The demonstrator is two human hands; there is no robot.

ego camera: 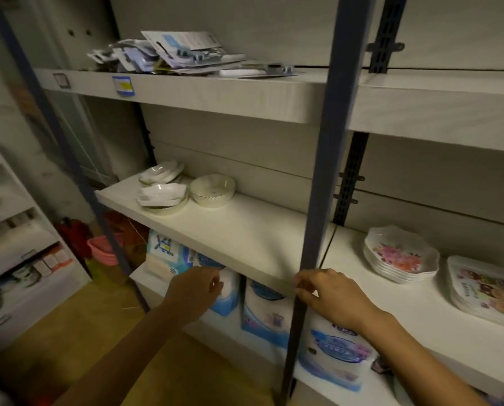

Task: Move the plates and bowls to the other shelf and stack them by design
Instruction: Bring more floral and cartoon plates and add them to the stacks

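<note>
The left shelf (245, 230) is a wide pale board, and a dark blue upright post (324, 171) separates it from the right shelf (391, 303) at about the same height. On the board above lies a heap of carded packets (180, 52). Blue and white tissue packs (262, 312) stand under the left shelf.

On the right shelf a stack of square printed plates (485, 288) sits just beside a stack of scalloped floral plates (401, 254). Both are to the right of the right hand and further back.

At the far left end of the left shelf stand a stack of round cream bowls (212, 190), a pile of white dishes (163, 196) beside it, and another pile of white dishes (161, 171) behind, leaning. All three are well apart from both hands.

The left hand (195, 291) hovers at the front edge of the left shelf, its fingers loosely curled and holding nothing. The right hand (330, 294) is by the foot of the post, fingers bent and empty. Its fingertips may touch the post, though the dim view does not settle it.
</note>
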